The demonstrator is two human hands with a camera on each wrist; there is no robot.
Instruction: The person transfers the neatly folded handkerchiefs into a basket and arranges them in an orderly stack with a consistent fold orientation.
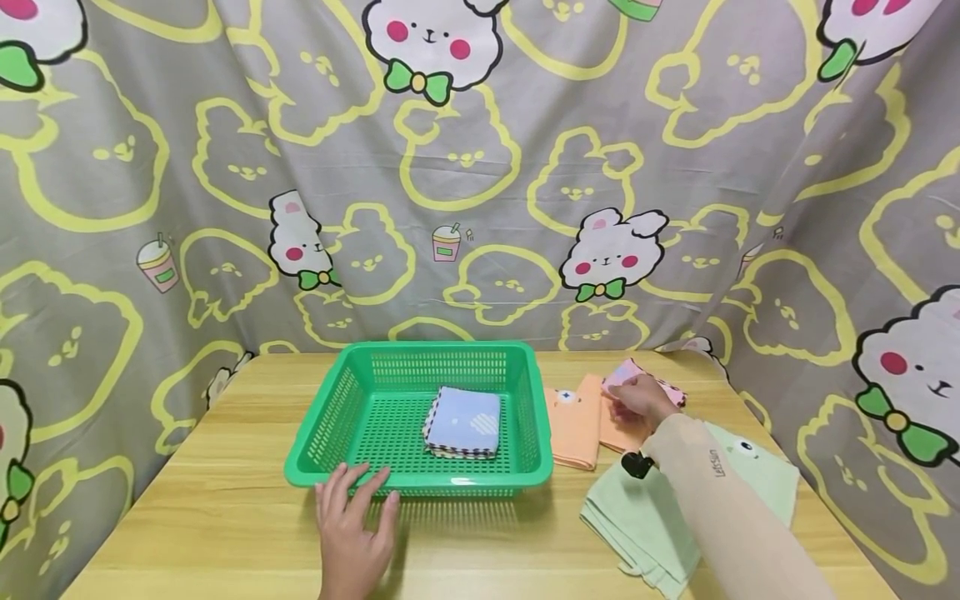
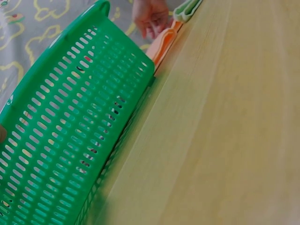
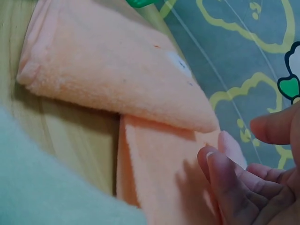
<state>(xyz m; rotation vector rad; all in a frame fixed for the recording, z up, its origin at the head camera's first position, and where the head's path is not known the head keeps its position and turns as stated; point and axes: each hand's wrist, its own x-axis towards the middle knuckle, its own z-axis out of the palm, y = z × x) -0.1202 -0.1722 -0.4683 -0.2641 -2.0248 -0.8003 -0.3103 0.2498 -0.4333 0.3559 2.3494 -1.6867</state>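
My left hand [image 1: 352,533] rests its spread fingers on the front rim of a green plastic basket [image 1: 420,482]. Inside the basket, toward its right, lies a stack of small folded cloths [image 1: 463,421], a blue one with a checked edge on top. My right hand [image 1: 643,396] reaches to a folded pink cloth [image 1: 621,372] at the back right. In the right wrist view its thumb stands apart from the loosely bent fingers [image 3: 222,173], with nothing between them. Orange towels [image 1: 577,425] lie just beside and beneath that hand, one overlapping the other.
A pale green towel [image 1: 637,517] with an embroidered eye lies spread at the front right, under my right forearm. The wooden table [image 1: 210,508] carries everything. A grey curtain [image 1: 480,225] with cartoon prints hangs along its back and sides.
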